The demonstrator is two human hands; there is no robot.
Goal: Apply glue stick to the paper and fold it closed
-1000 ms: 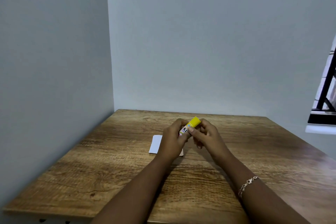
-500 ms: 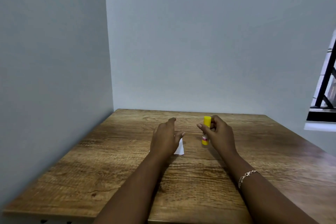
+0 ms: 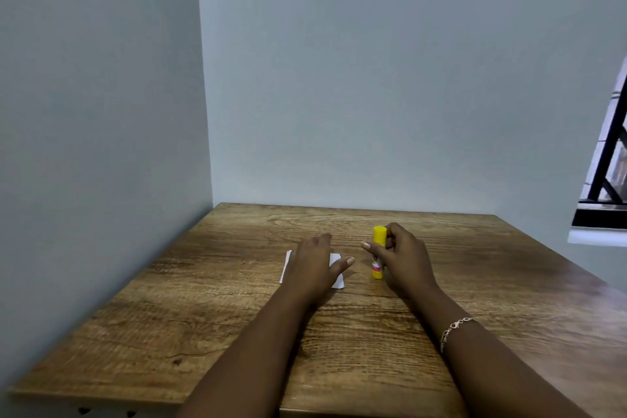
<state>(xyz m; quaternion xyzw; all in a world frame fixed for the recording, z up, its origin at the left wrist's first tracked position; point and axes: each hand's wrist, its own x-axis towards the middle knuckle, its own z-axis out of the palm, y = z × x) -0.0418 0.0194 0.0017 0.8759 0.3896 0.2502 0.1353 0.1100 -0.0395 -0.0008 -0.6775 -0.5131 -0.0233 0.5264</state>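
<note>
- Toward the far middle of the tabletop: left hand laid palm-down over the paper, fingers spread, thumb out to the right; only two white edges of the sheet showing on either side.
- Just right of the paper, clear of it: glue stick standing upright on its base, yellow cap on top, pinched between thumb and fingers of the right hand.
- Bracelet noted on the right wrist; no bearing on the work.
- Whether glue is on the paper, or the fold is shut: cannot tell, sheet mostly covered.
- Judged stage: stick being stood down, paper being pressed.
- Risk: tall narrow stick liable to tip and roll toward the right edge if let go off-balance.
- Risk: light sheet liable to skid or crease crooked under a sliding palm.
- Risk: wet glue at the edges may stick paper to tabletop or fingers.
</note>
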